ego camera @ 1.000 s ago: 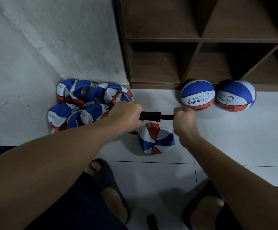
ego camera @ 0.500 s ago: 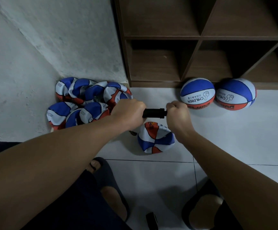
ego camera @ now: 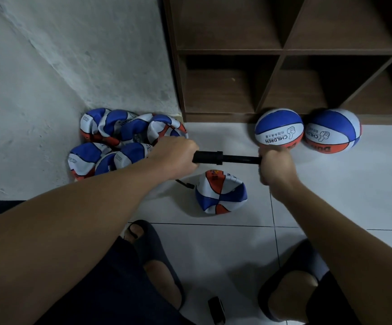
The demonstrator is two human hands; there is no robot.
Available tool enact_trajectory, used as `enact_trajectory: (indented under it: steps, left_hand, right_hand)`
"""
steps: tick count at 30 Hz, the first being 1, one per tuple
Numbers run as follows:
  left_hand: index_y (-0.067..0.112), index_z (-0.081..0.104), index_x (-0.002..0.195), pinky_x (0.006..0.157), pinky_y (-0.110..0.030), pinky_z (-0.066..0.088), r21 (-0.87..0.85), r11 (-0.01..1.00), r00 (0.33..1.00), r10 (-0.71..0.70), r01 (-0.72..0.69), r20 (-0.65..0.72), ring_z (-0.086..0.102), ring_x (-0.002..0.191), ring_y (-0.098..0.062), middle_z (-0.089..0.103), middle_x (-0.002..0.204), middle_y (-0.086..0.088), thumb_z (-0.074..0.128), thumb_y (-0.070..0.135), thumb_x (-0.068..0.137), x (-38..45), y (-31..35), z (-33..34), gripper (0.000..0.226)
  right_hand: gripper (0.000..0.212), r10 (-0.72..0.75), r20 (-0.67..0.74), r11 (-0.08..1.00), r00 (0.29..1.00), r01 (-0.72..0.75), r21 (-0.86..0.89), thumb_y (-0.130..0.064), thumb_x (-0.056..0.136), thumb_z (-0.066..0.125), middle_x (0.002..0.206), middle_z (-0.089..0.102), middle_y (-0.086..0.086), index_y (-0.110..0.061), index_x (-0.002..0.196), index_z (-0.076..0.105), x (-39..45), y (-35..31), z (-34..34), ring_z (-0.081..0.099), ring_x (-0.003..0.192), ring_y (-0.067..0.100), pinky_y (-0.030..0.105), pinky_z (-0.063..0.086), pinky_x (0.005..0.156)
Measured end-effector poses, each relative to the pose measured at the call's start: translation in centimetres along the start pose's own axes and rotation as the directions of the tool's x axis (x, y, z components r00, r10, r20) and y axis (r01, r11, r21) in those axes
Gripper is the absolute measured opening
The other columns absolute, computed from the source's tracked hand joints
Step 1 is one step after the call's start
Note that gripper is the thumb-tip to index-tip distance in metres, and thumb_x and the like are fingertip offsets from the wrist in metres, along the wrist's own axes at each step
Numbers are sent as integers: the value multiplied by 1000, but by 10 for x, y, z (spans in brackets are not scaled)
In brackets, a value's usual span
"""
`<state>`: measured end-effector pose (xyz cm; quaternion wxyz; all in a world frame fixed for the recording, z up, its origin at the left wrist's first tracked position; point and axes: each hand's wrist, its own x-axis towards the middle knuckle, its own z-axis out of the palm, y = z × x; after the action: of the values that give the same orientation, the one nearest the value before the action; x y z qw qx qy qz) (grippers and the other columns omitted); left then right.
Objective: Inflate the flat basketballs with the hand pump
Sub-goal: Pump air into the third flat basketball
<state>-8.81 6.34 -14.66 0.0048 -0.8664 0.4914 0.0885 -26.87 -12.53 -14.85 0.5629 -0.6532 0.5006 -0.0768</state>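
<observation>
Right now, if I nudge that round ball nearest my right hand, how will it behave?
The inflated ball looks fully round and sits on smooth floor tile, so it would probably roll easily. It rests by the shelf base and a second round ball, which may stop it. It likely feels firm, unlike the crumpled ball.

Dim, cool-toned indoor light, shelf compartments (ego camera: 218, 90) at 1 o'clock sunk in deep shadow, soft shadows cast on the floor tiles (ego camera: 213, 254) toward 6 o'clock, straight lines bowed by wide-angle distortion at the edges, slight softness throughout.
</observation>
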Motion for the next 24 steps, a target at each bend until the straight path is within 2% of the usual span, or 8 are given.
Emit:
enact_trajectory:
  steps: [2, 4, 6, 10, 12, 14, 20, 24]
  left_hand:
    - [25, 53, 70, 49, -29, 30, 44, 999, 999, 30, -28, -34, 52, 52, -17, 54, 62, 5, 61, 33, 95, 1, 13, -3, 28]
    - [26, 56, 75, 50, -29, 34, 63, 997, 998, 50, -47, -46, 57, 55, -19, 54, 63, 6, 61, 32, 96, 2, 20, -4, 23]
    - [28, 56, 77, 52, -31, 42, 36, 999, 998, 35, -33, -42, 61, 58, -21, 54, 64, 6, 62, 33, 97, 2, 23, -4, 22]
    - [29, 54, 76, 51, -30, 37, 38, 999, 998, 36, -34, -52, 61, 57, -22, 55, 64, 6, 64, 32, 95, 3, 22, -1, 22]
    - [26, 57, 80, 50, -29, 34, 40, 999, 998, 26, -24, -53, 61, 58, -23, 54, 65, 5, 64, 32, 96, 2, 23, 0, 19]
    - [24, 59, 82, 49, -29, 32, 51, 998, 997, 38, -35, -69, 60, 58, -23, 52, 65, 5, 64, 32, 97, 4, 23, 0, 18]
    - [26, 50, 73, 48, -28, 26, 21, 999, 994, 48, -47, -96, 56, 55, -21, 49, 62, 6, 63, 31, 97, 7, 22, 1, 28]
    - [29, 42, 67, 51, -30, 32, -2, 999, 992, 33, -34, -125, 57, 58, -23, 49, 64, 7, 59, 31, 96, 8, 10, -4, 34]
  right_hand:
    - [21, -30, -28, 999, 999, 29, -43, -14, 99, 48, 74, 47, 0, -19, 79, 53, -3, 5, 13, 44, 61, 15, 27, 40, 55]
    - [18, -66, -18, 992, 998, 64, -109, -2, 97, 42, 72, 42, 10, 5, 86, 54, -2, 5, 21, 38, 58, 20, 25, 34, 42]
    - [18, -77, 7, 988, 997, 77, -136, 4, 97, 39, 73, 38, 13, 17, 99, 52, -1, 2, 27, 34, 53, 18, 24, 27, 35]
    - [22, -85, -27, 996, 996, 84, -34, -4, 101, 41, 73, 43, 12, 12, 95, 55, -9, -3, 39, 41, 59, 21, 33, 35, 49]
    - [26, -102, -21, 995, 995, 101, -11, -8, 103, 42, 68, 43, 8, 1, 82, 54, -14, -8, 43, 42, 61, 21, 34, 34, 55]
    - [30, -122, -21, 992, 992, 122, -15, -12, 106, 42, 66, 46, 4, -9, 78, 53, -14, -11, 46, 44, 59, 19, 32, 35, 55]
    - [26, -108, 43, 993, 993, 110, -34, -20, 109, 44, 72, 50, 5, -11, 95, 64, -10, -18, 44, 47, 58, 18, 33, 38, 53]
    - [22, -99, 43, 993, 994, 101, -55, -24, 102, 49, 71, 51, 5, -13, 96, 67, 4, -27, 24, 47, 62, 22, 37, 38, 57]
